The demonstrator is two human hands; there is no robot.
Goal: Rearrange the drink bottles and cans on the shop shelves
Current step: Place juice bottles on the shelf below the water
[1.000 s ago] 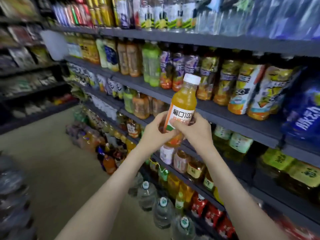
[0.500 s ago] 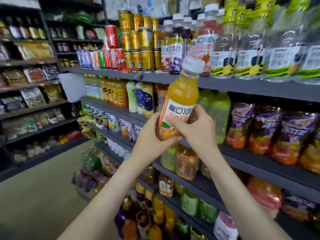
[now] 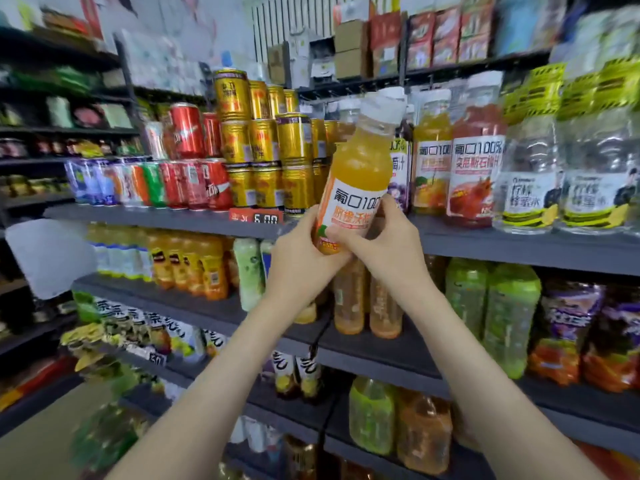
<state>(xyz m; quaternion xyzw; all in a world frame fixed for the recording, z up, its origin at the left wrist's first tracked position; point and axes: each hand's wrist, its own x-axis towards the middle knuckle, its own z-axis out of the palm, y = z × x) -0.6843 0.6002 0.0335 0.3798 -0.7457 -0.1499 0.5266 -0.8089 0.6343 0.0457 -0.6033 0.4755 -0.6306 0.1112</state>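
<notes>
Hiding the base of the juice bottle [image 3: 358,168] under curled fingers [image 3: 341,233]; blurring the far-left shelves [image 3: 69,129]; cropping water bottles [image 3: 602,150] at the right edge.

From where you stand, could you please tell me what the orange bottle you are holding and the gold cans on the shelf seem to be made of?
The orange bottle looks like clear glossy plastic: the juice shows through, under a white, probably plastic, cap and a printed label. The gold cans look like metal, likely aluminium: shiny, with necked rims.
</notes>
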